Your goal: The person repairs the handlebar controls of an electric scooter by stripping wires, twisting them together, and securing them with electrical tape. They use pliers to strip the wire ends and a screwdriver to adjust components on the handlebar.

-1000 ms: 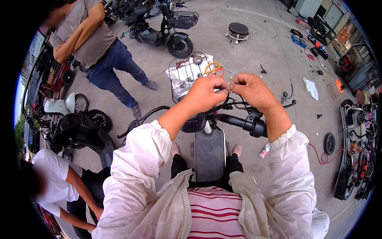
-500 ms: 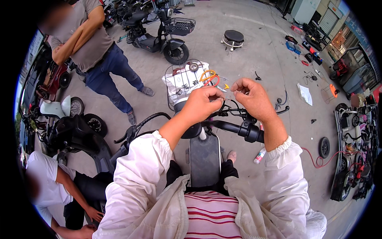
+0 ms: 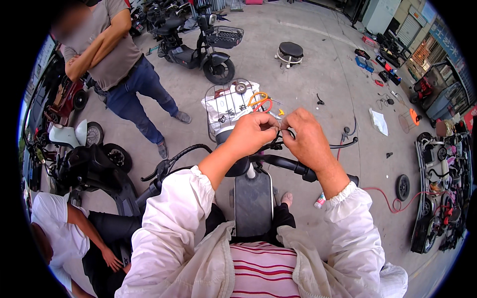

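Above the handlebar of an electric scooter, my left hand is closed in a pinch. My right hand is pinched too, its fingertips meeting the left ones. Between them is what looks like a thin wire, mostly hidden by the fingers. Black cables run just beneath my hands. Beyond them, the scooter's wire front basket holds a white bag, a roll of tape, orange-handled scissors and red-handled pliers. A small yellow-tipped item shows near my right fingers.
A person with folded arms stands front left; another in a white shirt sits at lower left by a black scooter. A parked scooter, round stool, loose wheel, red hose and stripped frame stand around.
My right hand has moved left and slightly down, so its fingertips now meet those of my left hand. The handlebar has turned slightly. My left hand has barely moved.
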Motion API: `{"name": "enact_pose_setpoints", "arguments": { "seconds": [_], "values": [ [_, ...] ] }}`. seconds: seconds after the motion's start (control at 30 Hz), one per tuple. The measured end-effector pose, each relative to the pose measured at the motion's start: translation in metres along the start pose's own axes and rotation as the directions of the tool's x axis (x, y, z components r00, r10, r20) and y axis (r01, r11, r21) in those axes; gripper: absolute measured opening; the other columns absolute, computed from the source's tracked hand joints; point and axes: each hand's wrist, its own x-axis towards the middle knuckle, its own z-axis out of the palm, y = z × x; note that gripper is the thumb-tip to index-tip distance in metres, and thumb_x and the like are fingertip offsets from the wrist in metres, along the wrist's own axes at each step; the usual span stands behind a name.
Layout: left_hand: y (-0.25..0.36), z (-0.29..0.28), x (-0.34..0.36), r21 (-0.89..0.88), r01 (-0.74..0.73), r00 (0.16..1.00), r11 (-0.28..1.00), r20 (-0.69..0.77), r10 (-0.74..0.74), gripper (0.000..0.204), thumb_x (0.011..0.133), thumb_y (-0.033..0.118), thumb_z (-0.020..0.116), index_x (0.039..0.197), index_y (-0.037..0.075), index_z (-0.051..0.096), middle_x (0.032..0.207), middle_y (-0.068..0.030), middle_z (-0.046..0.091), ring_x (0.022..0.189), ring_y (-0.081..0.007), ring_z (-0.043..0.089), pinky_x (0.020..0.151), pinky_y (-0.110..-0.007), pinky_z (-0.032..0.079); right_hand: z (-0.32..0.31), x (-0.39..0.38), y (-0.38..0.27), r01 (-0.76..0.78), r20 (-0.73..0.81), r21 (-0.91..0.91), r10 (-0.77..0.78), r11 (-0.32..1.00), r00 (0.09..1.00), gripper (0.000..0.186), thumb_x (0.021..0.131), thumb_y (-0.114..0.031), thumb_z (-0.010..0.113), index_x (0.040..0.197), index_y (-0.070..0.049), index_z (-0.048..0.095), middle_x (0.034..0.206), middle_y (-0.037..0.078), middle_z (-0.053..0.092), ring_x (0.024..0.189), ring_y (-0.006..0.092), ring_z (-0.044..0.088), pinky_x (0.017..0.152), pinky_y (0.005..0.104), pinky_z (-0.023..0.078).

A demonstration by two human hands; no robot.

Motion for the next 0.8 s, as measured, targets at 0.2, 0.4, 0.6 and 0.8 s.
{"name": "enact_pose_setpoints", "arguments": {
  "seconds": [0.2,0.4,0.6,0.8],
  "values": [
    [0.000,0.005,0.002,-0.075,-0.003,1.000,0.997,0.001,0.004,0.013,0.086,0.009,0.067,0.092,-0.003,0.069,0.080,-0.0013,0.065,0.069,-0.0060,0.058,0.063,-0.024,0.048,-0.005,0.002,0.001,-0.071,-0.009,0.135,0.073,0.988,0.997,0.012,0.075,0.001,0.068,0.085,0.001,0.061,0.084,0.016,0.058,0.082,0.0344,0.058,0.070,0.0420,0.047],
    [-0.012,0.009,-0.003,-0.257,-0.071,0.994,0.964,0.058,0.089,0.024,0.087,0.005,0.065,0.110,-0.001,0.063,0.092,-0.0022,0.066,0.080,-0.0070,0.060,0.071,-0.025,0.051,-0.008,0.004,0.002,-0.145,0.007,0.183,0.146,0.972,0.989,0.012,0.076,0.001,0.066,0.086,0.000,0.059,0.082,0.012,0.058,0.075,0.0261,0.059,0.067,0.0360,0.048],
    [-0.026,0.010,-0.002,-0.327,0.028,0.998,0.945,0.066,-0.006,0.016,0.092,0.002,0.063,0.107,-0.001,0.060,0.097,-0.0027,0.065,0.089,-0.0084,0.062,0.080,-0.025,0.052,-0.005,0.003,0.005,-0.199,0.012,0.154,0.200,0.968,0.980,0.013,0.078,-0.001,0.065,0.088,0.000,0.056,0.079,0.011,0.060,0.070,0.0219,0.058,0.065,0.0339,0.049],
    [-0.030,0.011,-0.003,-0.490,0.042,0.998,0.871,0.053,-0.019,0.015,0.095,0.001,0.059,0.110,0.001,0.059,0.099,-0.0017,0.064,0.091,-0.0093,0.062,0.081,-0.025,0.051,-0.005,0.002,0.000,-0.311,0.045,0.176,0.308,0.934,0.950,0.011,0.083,-0.002,0.064,0.089,0.000,0.055,0.076,0.009,0.062,0.064,0.0174,0.056,0.060,0.0318,0.047]
  ]
}}
